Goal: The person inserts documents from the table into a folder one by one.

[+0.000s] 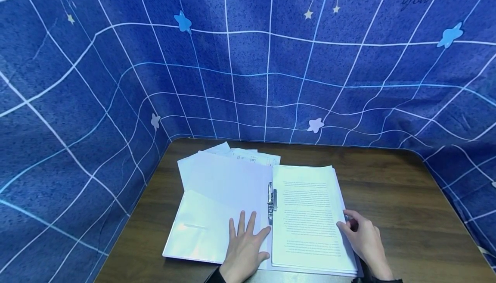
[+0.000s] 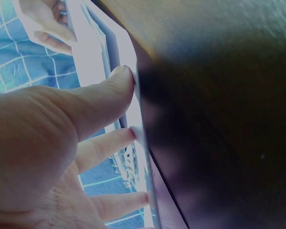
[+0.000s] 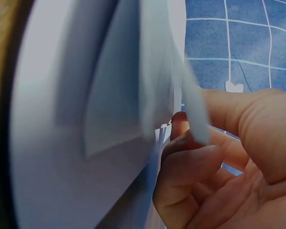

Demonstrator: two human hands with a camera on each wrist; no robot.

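Observation:
A white binder lies opened flat on the table, with a metal clip along its middle. On its right side sits a stack of printed paper sheets. My left hand rests with spread, straight fingers on the binder's left cover, close to the clip. At the right edge of the stack, my right hand pinches the paper between thumb and curled fingers. In the right wrist view a paper edge runs between the thumb and fingers; how many sheets are held cannot be told.
Loose sheets, some with printed diagrams, stick out beyond the binder's top left. The brown wooden table extends to both sides. A blue cloth with white grid lines and stars hangs behind the table and along its left.

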